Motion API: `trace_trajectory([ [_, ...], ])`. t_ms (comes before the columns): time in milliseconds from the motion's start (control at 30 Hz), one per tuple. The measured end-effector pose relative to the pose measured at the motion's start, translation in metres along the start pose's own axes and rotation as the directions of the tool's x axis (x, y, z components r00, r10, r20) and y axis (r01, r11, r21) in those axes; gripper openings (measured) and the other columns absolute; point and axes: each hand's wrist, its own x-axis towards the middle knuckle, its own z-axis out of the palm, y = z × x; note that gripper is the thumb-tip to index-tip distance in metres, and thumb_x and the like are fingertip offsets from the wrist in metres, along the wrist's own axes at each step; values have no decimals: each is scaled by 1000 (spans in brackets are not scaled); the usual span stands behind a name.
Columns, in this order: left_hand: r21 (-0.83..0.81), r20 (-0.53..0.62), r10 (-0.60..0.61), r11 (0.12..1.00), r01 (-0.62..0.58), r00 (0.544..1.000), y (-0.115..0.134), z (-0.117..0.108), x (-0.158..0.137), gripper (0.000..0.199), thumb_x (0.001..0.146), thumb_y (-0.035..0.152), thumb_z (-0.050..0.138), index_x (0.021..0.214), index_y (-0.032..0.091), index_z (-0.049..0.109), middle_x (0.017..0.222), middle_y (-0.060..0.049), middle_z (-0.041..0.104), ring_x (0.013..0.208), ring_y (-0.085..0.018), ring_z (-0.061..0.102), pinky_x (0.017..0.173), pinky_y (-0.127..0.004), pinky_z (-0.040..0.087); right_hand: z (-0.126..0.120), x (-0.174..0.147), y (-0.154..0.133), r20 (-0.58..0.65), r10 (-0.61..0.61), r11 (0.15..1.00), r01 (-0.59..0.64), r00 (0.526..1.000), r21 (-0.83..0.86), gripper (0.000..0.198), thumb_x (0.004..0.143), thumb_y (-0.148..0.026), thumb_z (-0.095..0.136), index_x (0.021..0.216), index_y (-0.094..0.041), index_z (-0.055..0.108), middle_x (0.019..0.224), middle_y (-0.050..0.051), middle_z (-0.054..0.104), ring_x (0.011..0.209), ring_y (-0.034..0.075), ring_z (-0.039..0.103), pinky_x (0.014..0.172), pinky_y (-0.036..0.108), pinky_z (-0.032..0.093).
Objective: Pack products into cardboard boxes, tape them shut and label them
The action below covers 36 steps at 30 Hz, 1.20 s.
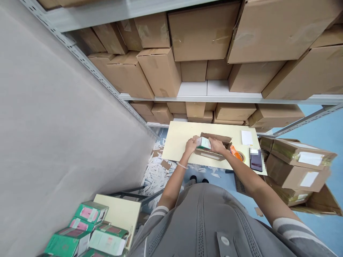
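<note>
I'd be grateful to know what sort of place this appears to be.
Probably a stockroom with a packing spot: cardboard boxes line the metal rack, and an open carton sits on the table beside packing tape.

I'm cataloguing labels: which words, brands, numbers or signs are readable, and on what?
No text is readable.
Small green-and-white box, held: print too small.
Green boxes, lower left: print blurred.
White labels on cartons, right: too blurred.
Orange tape dispenser: any lettering too small.
White paper on table: no legible marks.

Held box (pixel 204 143) partly hidden, green boxes (pixel 63 244) cut off
</note>
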Motion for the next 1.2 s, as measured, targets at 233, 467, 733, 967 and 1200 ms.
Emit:
trace_trajectory([
  [233, 334, -115, 130, 939, -85, 985, -7, 3, -9, 28, 86, 15, 54, 109, 22, 68, 135, -13, 55, 134, -29, 44, 112, -41, 32, -2, 12, -7, 2, -9, 1000, 9, 1000, -12, 55, 71, -24, 77, 119, -17, 52, 121, 22, 65, 113, 35, 61, 87, 41, 48],
  [467, 423, 69, 158, 890, -173, 985, 8, 5, -5, 31, 97, 26, 38, 103, 22, 68, 111, -11, 71, 119, -30, 58, 111, -50, 24, -5, -3, 3, -30, -4, 999, 2, 1000, -47, 57, 70, -32, 78, 118, -17, 50, 123, 23, 63, 114, 36, 58, 84, 41, 48],
  [733, 639, 168, 120, 743, -201, 978, 26, 31, -15, 50, 96, 48, 44, 130, 13, 52, 137, -19, 57, 128, -30, 53, 113, -47, 29, -1, -8, 5, -78, 59, 993, -67, 995, -101, 54, 71, -30, 78, 114, -18, 48, 121, 18, 64, 113, 31, 57, 81, 36, 48],
  [967, 448, 136, 129, 876, -177, 982, 20, 38, -7, 53, 86, 44, 62, 131, 16, 54, 136, -13, 58, 132, -28, 48, 106, -33, 41, -1, -9, 13, -96, 14, 995, -23, 995, -95, 60, 69, -28, 78, 118, -17, 46, 125, 18, 61, 112, 32, 58, 88, 39, 47],
  [1200, 218, 68, 51, 974, -65, 996, 0, 36, 6, 34, 97, 39, 43, 93, 19, 70, 99, -10, 72, 111, -26, 62, 98, -36, 46, -2, -17, 25, -97, -51, 994, 42, 994, -101, 66, 67, -25, 79, 123, -15, 46, 128, 19, 59, 117, 33, 57, 101, 45, 40],
])
